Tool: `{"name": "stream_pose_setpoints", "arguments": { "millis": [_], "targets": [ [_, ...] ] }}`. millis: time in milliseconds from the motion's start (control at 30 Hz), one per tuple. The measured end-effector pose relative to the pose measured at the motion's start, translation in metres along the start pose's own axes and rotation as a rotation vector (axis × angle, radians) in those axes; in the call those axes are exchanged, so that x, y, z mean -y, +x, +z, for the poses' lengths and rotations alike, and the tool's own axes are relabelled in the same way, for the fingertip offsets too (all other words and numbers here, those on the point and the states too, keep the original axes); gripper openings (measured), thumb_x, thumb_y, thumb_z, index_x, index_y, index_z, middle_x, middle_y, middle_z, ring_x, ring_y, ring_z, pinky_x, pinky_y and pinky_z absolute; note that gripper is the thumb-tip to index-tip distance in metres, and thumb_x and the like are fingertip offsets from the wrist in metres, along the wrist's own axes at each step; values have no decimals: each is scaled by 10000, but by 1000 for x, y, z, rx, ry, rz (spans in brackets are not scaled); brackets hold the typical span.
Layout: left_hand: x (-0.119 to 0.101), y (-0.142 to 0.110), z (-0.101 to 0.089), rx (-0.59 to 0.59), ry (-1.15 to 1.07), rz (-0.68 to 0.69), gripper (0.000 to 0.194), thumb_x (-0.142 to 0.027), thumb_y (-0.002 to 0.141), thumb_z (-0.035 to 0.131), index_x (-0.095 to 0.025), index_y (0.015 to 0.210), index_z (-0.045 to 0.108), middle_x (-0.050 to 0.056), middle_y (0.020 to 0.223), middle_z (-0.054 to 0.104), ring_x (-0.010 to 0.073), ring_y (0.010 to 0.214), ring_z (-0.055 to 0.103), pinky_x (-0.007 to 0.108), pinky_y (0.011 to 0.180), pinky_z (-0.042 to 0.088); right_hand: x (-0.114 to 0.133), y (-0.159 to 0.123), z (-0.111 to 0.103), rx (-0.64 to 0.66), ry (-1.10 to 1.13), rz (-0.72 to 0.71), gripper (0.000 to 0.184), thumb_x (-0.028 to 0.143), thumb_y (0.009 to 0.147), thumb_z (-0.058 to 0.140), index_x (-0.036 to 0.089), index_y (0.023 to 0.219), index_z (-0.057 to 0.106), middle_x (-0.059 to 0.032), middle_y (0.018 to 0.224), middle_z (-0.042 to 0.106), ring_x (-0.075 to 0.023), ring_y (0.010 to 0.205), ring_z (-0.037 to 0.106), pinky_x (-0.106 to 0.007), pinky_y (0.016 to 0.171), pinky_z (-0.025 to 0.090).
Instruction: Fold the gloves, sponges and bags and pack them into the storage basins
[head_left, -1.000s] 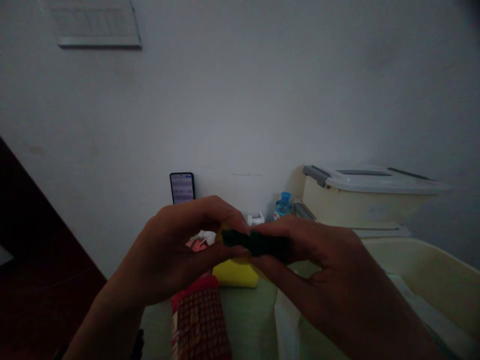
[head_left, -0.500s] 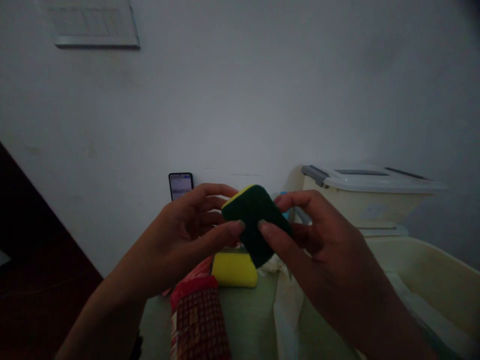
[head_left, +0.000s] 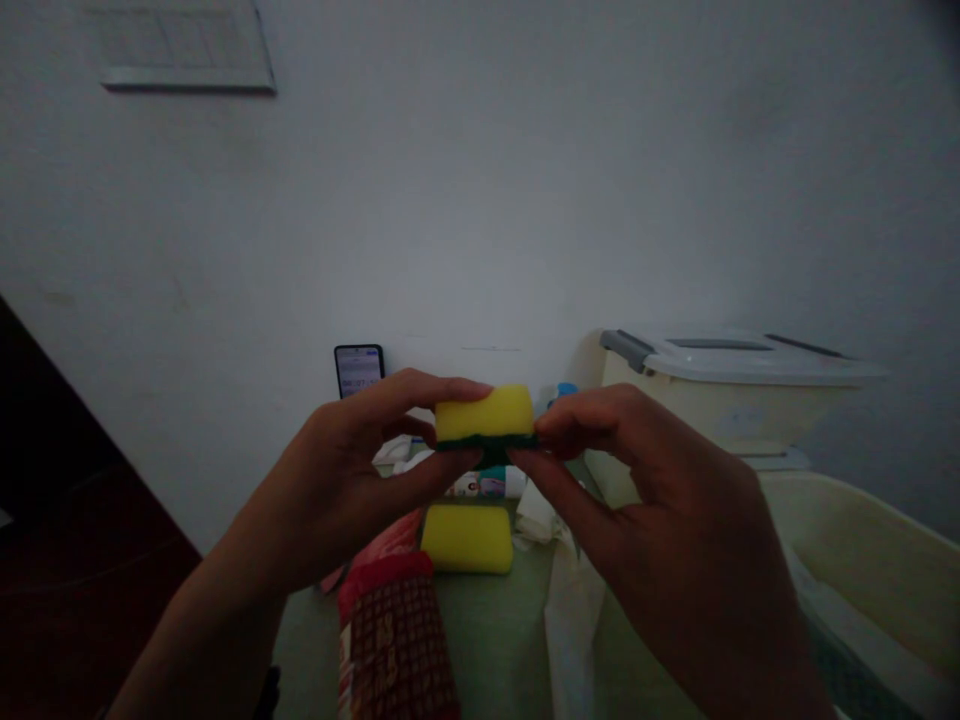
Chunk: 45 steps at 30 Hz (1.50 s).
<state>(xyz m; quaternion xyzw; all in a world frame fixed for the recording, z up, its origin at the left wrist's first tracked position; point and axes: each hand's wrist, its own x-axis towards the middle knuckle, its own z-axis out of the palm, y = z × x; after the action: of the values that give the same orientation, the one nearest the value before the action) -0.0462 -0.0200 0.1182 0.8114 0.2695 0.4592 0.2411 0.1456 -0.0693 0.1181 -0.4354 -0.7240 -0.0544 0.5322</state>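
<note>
A yellow sponge [head_left: 491, 412] with a dark green scouring layer underneath is held up in front of me between both hands. My left hand [head_left: 352, 470] is closed on its left end, forefinger on the yellow top and thumb beneath the green side. At the right end, my right hand [head_left: 645, 500] pinches it with thumb and fingers. Below them, a second yellow sponge [head_left: 467, 540] lies on the green tabletop [head_left: 499, 640]. Behind that sponge, a printed white-and-teal tube or bottle [head_left: 491, 483] is partly covered by my hands.
A red-brown patterned packet [head_left: 397, 640] lies in front. White tissue or cloth [head_left: 574, 610] trails to its right. A phone [head_left: 358, 370] leans on the wall, and a blue-capped bottle [head_left: 564, 390] is mostly hidden. Lidded storage box [head_left: 697, 410] and open bin [head_left: 862, 500] stand right.
The held sponge has been turned: its green face showed half a second ago, and now its yellow side is up with the green below. Both hands still hold it.
</note>
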Motion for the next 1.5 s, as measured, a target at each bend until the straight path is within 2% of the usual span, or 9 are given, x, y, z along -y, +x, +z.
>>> {"name": "stream_pose_setpoints", "arguments": {
  "millis": [133,300,400,500,733,1100,1233,1333,1500],
  "targets": [
    [1,-1,-3,-15,-11,-17,419,-182,742,723,-299,1131,622,2,1002,659,152,908,624,243,826,532,-1,-1,-1,30,34,7,116,159,816,634,219,914,614,17,869,704,-115,764,662,-207,679,513],
    [-4,-1,-6,180,-68,-142,712,-222,639,806,-305,1278,503,13,954,670,172,885,642,239,758,561,-7,1,-1,103,37,-14,104,155,823,629,228,897,630,46,819,707,-97,693,663,-202,664,512],
    [-6,0,-5,238,19,-120,512,-212,675,778,-275,1141,576,19,1050,645,173,949,619,246,808,538,-9,1,-2,98,34,-42,118,133,806,648,223,882,633,47,837,704,-91,715,664,-188,673,510],
    [-6,1,-5,211,120,14,379,-168,709,743,-245,1041,577,9,1034,599,154,964,582,241,848,502,-9,1,-2,94,37,-87,123,123,805,648,219,880,632,41,854,693,-83,730,654,-170,688,511],
    [-4,2,-5,224,194,121,341,-160,759,695,-245,1056,549,7,1132,574,144,1055,547,212,910,438,-10,2,-4,174,76,-170,94,144,855,597,209,921,614,20,926,666,-76,863,633,-152,790,492],
    [-3,2,-6,175,310,163,339,-90,738,690,-232,1020,569,-15,1065,617,120,985,582,193,861,446,-13,2,3,147,52,-224,50,93,826,610,136,851,607,-2,827,633,-74,745,608,-155,685,471],
    [1,4,-1,96,394,261,318,-62,740,680,-194,1008,570,13,1066,605,116,985,582,196,880,446,-14,1,4,198,96,-98,49,109,824,615,150,848,628,16,823,647,-57,725,608,-134,684,471],
    [2,5,3,13,471,355,286,-66,754,665,-176,1002,574,30,1063,601,119,974,589,194,870,456,-14,0,6,312,217,68,76,230,876,568,183,886,627,31,832,652,-56,727,614,-131,647,477],
    [2,3,4,-6,550,390,319,-37,759,647,-198,1025,578,20,1095,596,120,999,589,192,883,458,-13,-1,7,431,336,217,156,333,901,513,205,851,588,55,752,615,-54,632,582,-156,553,447]
  ]
}}
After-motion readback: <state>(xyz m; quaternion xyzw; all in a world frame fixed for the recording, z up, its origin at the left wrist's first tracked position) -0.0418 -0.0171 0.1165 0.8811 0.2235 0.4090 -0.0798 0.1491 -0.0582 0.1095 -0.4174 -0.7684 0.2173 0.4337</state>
